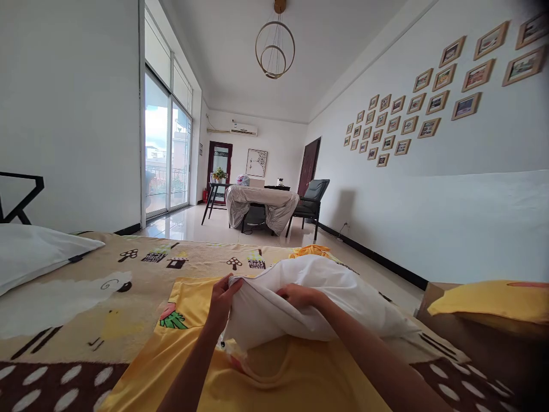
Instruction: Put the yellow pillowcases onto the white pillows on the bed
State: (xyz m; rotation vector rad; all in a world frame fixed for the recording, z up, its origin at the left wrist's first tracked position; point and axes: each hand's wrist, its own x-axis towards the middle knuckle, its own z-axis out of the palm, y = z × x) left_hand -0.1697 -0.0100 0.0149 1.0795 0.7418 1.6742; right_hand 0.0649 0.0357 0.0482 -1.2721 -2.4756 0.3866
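Note:
A soft white pillow [330, 286] lies bunched across my forearms' reach, over a yellow pillowcase [193, 297] with a printed pink and green motif. At the pillow's left corner, my left hand [223, 293] is closed, thumb and fingers pinching the white fabric. My right hand [298, 296] presses into the pillow's near side, its fingers curled on a fold of the fabric. Below the pillow, the yellow cloth gapes in a loose fold, and some of it is hidden by my arms.
A patterned blanket [141, 297] covers the bed. Another white pillow [38, 252] lies at left; a yellow cushion [493, 303] rests on a brown box at right. Beyond stand a covered table [261, 197] and a black chair [312, 200].

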